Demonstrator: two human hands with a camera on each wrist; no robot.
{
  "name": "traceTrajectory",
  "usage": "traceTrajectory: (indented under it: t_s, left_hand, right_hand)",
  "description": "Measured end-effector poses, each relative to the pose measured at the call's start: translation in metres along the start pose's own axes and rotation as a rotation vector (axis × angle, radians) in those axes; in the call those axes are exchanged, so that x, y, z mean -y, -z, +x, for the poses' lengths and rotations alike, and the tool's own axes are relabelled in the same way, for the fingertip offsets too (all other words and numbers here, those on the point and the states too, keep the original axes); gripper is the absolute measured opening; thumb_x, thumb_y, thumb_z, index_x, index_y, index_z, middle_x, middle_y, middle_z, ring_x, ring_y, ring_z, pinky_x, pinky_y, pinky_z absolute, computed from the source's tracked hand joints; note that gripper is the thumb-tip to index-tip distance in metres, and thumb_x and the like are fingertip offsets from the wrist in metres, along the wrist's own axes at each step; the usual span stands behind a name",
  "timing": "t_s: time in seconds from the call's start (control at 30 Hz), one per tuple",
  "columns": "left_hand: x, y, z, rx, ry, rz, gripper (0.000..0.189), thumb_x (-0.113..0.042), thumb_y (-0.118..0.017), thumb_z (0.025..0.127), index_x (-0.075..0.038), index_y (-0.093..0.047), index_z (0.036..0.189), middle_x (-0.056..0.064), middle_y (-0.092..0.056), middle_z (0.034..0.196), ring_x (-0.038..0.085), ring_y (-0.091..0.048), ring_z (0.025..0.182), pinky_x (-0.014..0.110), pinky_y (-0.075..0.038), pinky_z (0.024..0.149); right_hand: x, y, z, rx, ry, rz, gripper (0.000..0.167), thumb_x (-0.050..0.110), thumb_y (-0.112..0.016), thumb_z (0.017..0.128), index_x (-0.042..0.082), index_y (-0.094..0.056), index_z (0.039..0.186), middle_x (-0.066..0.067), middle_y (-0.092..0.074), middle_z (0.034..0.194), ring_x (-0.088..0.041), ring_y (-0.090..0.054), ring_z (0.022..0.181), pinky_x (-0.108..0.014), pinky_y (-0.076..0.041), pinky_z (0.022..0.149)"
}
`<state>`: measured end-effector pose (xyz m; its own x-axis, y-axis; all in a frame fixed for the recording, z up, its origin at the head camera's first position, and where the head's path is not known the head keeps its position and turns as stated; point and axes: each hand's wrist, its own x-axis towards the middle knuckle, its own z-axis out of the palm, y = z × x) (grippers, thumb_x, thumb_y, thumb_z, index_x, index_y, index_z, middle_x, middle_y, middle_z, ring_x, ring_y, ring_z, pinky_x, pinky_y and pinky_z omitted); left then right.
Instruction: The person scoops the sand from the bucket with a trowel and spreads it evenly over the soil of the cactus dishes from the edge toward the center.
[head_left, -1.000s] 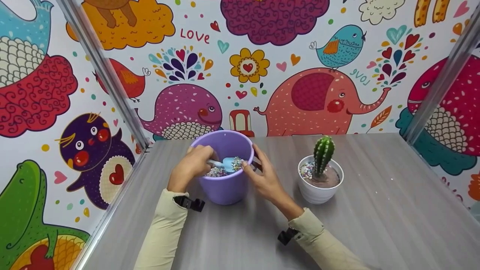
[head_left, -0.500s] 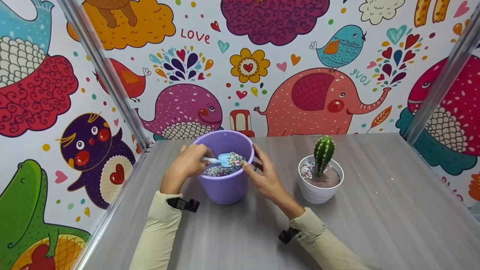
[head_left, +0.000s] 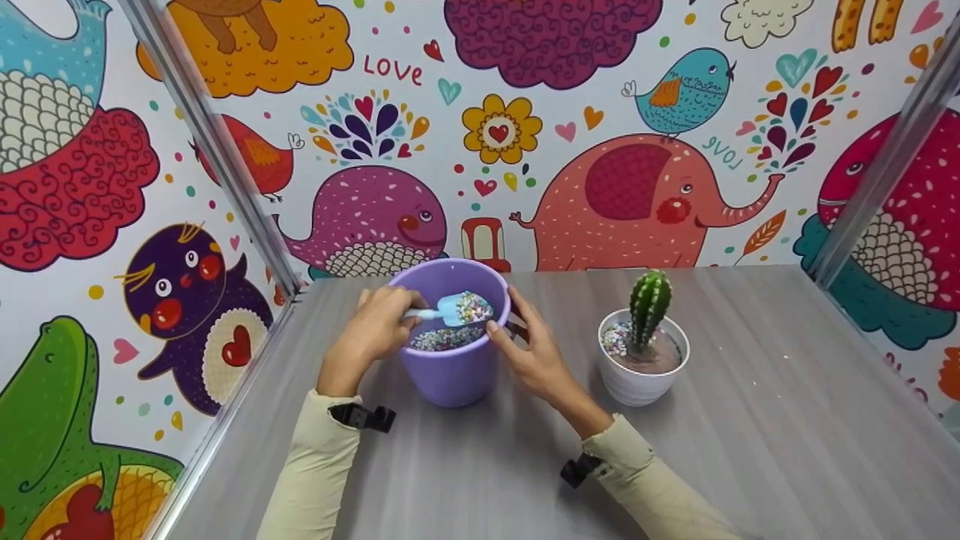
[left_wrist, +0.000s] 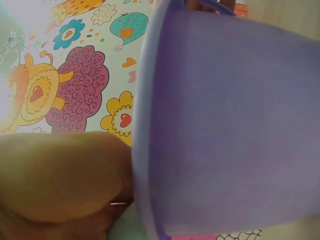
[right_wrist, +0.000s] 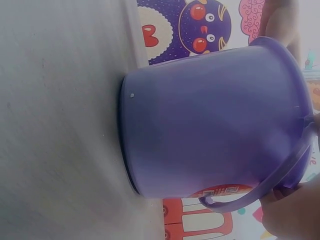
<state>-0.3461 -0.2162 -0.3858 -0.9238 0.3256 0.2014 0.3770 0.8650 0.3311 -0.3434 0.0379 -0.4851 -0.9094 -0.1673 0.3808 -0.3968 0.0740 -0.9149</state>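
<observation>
A small light-blue shovel (head_left: 449,310) heaped with multicoloured pebbles (head_left: 474,307) is held by its handle in my left hand (head_left: 375,328). It hovers inside the mouth of a purple bucket (head_left: 450,379), over more pebbles (head_left: 445,340) lying in it. My right hand (head_left: 536,356) grips the bucket's right rim, thumb on the near side and fingers round the outside. In the left wrist view the bucket wall (left_wrist: 230,120) hides most of the shovel. The right wrist view shows the bucket upright on the table, with its purple carrying handle (right_wrist: 272,180) hanging beside my hand.
Right of the bucket stands a white pot (head_left: 637,386) with a green cactus (head_left: 649,307); coloured pebbles cover the left part of its brown surface. Tiny bits lie on the grey table (head_left: 787,435). Printed wall panels and metal posts (head_left: 217,142) close off the back and sides.
My left hand has raised the pebble-filled shovel from the pebbles in the bucket and levelled it, moving slightly left. My right hand and the bucket have stayed in place.
</observation>
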Motion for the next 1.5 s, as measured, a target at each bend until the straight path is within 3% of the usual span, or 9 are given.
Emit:
traceTrajectory:
  t_s: [0.47, 0.83, 1.0, 1.17, 1.5]
  left_hand:
    - [0.001, -0.006, -0.003, -0.052, -0.033, -0.016, 0.022, -0.003, -0.076, 0.095, -0.002, -0.079, 0.116, 0.017, -0.079, 0.116, 0.040, -0.067, 0.116, 0.057, -0.038, 0.105]
    - [0.001, -0.007, -0.007, -0.059, -0.030, -0.012, 0.021, -0.007, -0.076, 0.098, -0.003, -0.079, 0.118, 0.015, -0.079, 0.116, 0.037, -0.068, 0.115, 0.056, -0.037, 0.106]
    - [-0.001, -0.006, -0.009, -0.072, -0.029, -0.004, 0.020, -0.006, -0.076, 0.097, -0.004, -0.079, 0.117, 0.014, -0.079, 0.116, 0.036, -0.068, 0.116, 0.056, -0.038, 0.106]
    - [-0.005, -0.004, -0.011, -0.096, -0.052, 0.000, 0.019, -0.005, -0.076, 0.097, -0.003, -0.079, 0.116, 0.015, -0.079, 0.115, 0.038, -0.066, 0.115, 0.056, -0.039, 0.104]
    - [-0.016, 0.003, -0.015, -0.129, -0.083, 0.029, 0.020, -0.009, -0.074, 0.100, -0.003, -0.078, 0.118, 0.015, -0.077, 0.114, 0.037, -0.065, 0.115, 0.053, -0.039, 0.101]
  right_hand:
    - [-0.004, 0.004, -0.003, 0.007, 0.035, 0.006, 0.079, 0.031, -0.074, 0.104, 0.012, -0.034, 0.170, -0.011, -0.044, 0.171, -0.033, -0.047, 0.156, -0.053, -0.044, 0.124]
    - [-0.006, 0.021, -0.012, 0.109, 0.007, 0.034, 0.084, 0.029, -0.083, 0.097, 0.017, -0.039, 0.168, -0.007, -0.051, 0.166, -0.029, -0.050, 0.154, -0.049, -0.039, 0.128]
    - [-0.007, 0.031, -0.018, 0.144, 0.034, -0.005, 0.084, 0.025, -0.084, 0.097, 0.014, -0.039, 0.167, -0.008, -0.051, 0.166, -0.030, -0.049, 0.155, -0.048, -0.039, 0.128]
    - [-0.003, 0.043, -0.025, 0.116, 0.086, -0.064, 0.082, 0.023, -0.086, 0.095, 0.012, -0.043, 0.165, -0.008, -0.055, 0.163, -0.033, -0.051, 0.153, -0.049, -0.043, 0.125]
    - [0.010, 0.075, -0.042, 0.079, 0.173, -0.185, 0.070, 0.026, -0.085, 0.096, 0.023, -0.052, 0.158, 0.002, -0.059, 0.159, -0.024, -0.057, 0.149, -0.046, -0.047, 0.121]
